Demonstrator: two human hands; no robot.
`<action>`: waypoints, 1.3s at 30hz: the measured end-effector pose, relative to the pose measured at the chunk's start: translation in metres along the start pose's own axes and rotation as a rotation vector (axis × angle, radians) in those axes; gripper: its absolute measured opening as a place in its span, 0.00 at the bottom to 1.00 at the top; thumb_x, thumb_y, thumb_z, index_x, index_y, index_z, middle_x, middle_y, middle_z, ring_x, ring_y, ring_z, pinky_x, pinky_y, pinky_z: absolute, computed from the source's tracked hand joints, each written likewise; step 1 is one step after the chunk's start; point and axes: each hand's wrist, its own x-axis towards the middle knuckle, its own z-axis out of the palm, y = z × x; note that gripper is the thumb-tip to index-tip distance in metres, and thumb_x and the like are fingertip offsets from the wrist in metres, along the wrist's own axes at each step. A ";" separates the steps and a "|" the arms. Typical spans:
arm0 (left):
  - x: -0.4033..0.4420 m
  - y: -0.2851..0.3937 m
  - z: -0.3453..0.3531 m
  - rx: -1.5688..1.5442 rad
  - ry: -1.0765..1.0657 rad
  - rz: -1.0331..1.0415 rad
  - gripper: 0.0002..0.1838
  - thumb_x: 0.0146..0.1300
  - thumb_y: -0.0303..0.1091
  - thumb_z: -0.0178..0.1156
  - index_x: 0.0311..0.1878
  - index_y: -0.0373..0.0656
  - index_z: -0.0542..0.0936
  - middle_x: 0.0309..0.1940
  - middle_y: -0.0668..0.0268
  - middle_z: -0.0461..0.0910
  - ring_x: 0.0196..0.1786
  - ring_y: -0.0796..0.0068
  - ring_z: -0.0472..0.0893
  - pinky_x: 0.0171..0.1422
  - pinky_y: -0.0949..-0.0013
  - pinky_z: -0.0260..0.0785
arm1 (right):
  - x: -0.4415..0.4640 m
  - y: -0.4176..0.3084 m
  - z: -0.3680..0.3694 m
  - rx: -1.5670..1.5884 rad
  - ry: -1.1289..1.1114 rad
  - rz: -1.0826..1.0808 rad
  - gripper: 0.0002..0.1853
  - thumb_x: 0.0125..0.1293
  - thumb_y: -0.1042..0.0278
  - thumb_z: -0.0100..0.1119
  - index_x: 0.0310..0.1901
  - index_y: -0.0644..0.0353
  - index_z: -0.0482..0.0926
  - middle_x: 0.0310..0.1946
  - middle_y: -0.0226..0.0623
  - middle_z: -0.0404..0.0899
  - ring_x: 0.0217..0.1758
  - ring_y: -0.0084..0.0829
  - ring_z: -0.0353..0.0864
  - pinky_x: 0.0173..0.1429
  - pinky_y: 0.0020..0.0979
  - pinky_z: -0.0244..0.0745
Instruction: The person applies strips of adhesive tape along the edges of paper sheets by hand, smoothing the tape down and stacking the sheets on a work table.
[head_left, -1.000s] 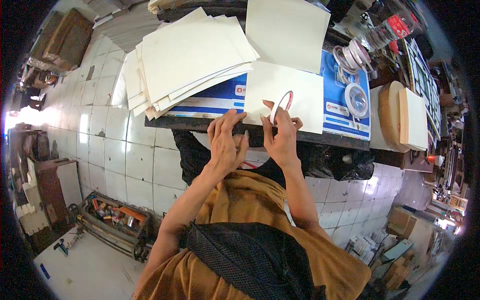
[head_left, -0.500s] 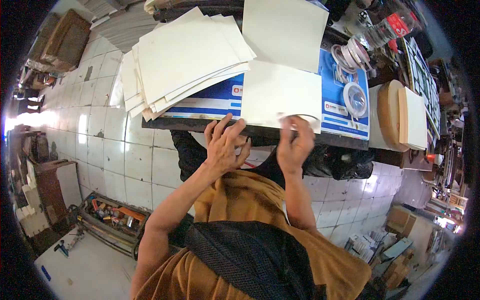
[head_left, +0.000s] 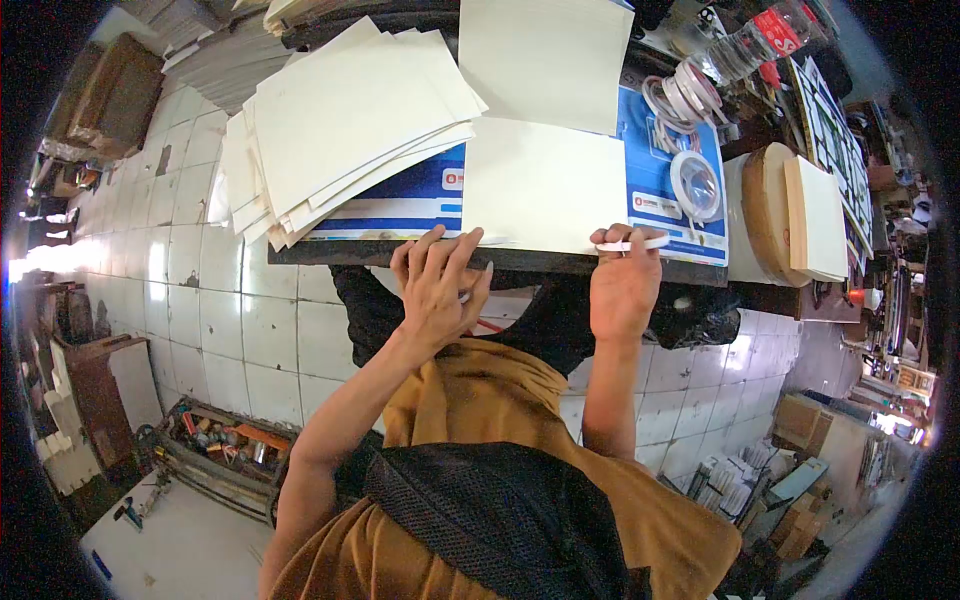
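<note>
A cream sheet (head_left: 545, 185) lies near the table's front edge, with a second cream panel (head_left: 545, 65) directly behind it. My left hand (head_left: 440, 280) rests at the sheet's front left corner, fingers spread, holding nothing. At the front right corner, my right hand (head_left: 625, 285) has its fingers closed on a narrow white tape roll (head_left: 645, 244), seen nearly edge-on. Whether a strip of tape runs along the sheet's front edge is too faint to tell.
A pile of cream sheets (head_left: 350, 120) sits on the left. On the blue printed board (head_left: 650, 150) are a larger tape roll (head_left: 697, 187) and several stacked rolls (head_left: 685, 98). A plastic bottle (head_left: 760, 45) lies behind them. Further right is a cream block (head_left: 820, 220).
My right hand has moved right along the sheet's front edge with the tape roll, which has turned from upright to nearly flat. My left hand has stayed near the left corner. The view has shifted slightly.
</note>
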 end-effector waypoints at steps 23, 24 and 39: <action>0.054 -0.022 -0.022 -0.269 -0.298 0.081 0.14 0.55 0.34 0.73 0.43 0.48 0.82 0.42 0.70 0.83 0.51 0.63 0.78 0.57 0.57 0.63 | 0.012 0.044 -0.004 -0.824 -0.216 -0.295 0.18 0.65 0.77 0.67 0.55 0.63 0.75 0.56 0.43 0.80 0.61 0.35 0.80 0.68 0.35 0.71; 0.052 -0.023 -0.019 -0.262 -0.280 0.093 0.14 0.55 0.34 0.73 0.44 0.49 0.81 0.42 0.69 0.83 0.51 0.63 0.78 0.57 0.57 0.63 | 0.012 0.044 -0.003 -0.902 -0.233 -0.332 0.19 0.63 0.76 0.69 0.54 0.62 0.75 0.55 0.43 0.80 0.59 0.35 0.80 0.66 0.35 0.72; 0.043 -0.024 -0.023 -0.331 -0.290 -0.127 0.20 0.56 0.34 0.75 0.49 0.44 0.77 0.44 0.66 0.82 0.52 0.63 0.79 0.58 0.57 0.65 | 0.007 0.048 0.010 -1.017 -0.237 -0.324 0.26 0.59 0.71 0.73 0.59 0.61 0.74 0.49 0.39 0.82 0.52 0.34 0.81 0.60 0.35 0.75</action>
